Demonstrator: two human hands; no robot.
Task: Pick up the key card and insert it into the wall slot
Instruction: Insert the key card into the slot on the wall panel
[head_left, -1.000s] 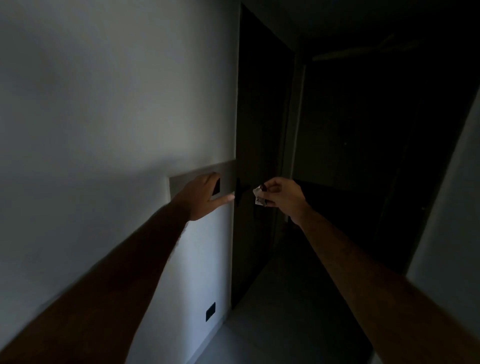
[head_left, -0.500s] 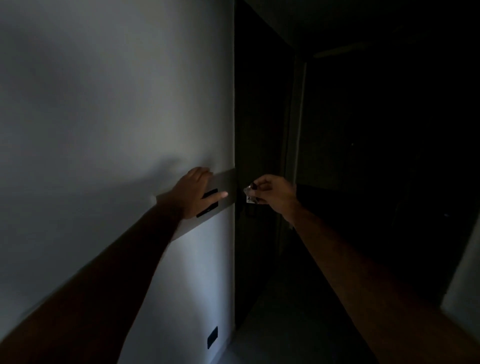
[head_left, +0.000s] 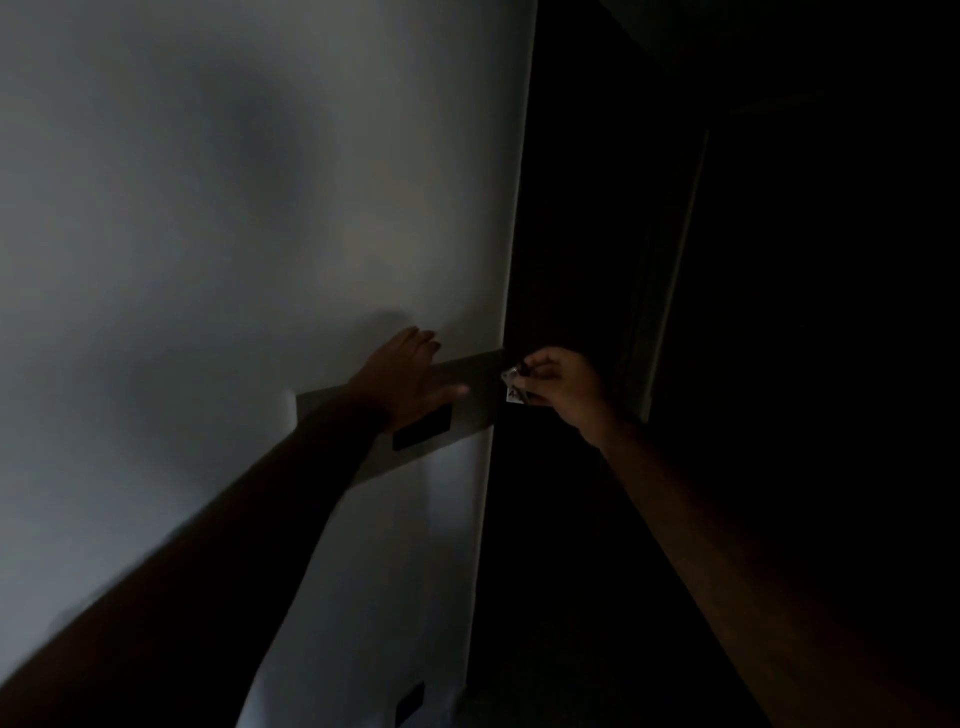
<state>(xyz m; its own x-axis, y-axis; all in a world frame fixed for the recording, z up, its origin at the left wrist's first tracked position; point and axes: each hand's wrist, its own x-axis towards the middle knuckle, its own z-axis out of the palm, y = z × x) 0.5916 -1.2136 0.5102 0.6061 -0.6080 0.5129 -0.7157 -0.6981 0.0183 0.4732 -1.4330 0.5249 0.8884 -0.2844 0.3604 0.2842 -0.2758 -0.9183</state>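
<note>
The room is dim. A grey panel (head_left: 478, 387) crosses the white wall (head_left: 234, 208) at hand height, with a dark rectangular wall slot (head_left: 422, 434) set in it. My left hand (head_left: 408, 382) lies flat on the panel, fingers spread, just above the slot. My right hand (head_left: 561, 387) hovers at the wall's corner, right of the panel, pinching a small pale key card (head_left: 514, 387) with a tag. The card is apart from the slot, roughly a hand's width to its right.
Right of the wall corner (head_left: 506, 364) a dark doorway and corridor fall into near blackness. A pale door-frame edge (head_left: 670, 291) runs upright beyond my right hand. A small dark socket (head_left: 410, 701) sits low on the wall.
The view has swung left and closer to the wall. My left hand slid up off the slot, uncovering it. My right hand with the card drew nearer to the wall's corner.
</note>
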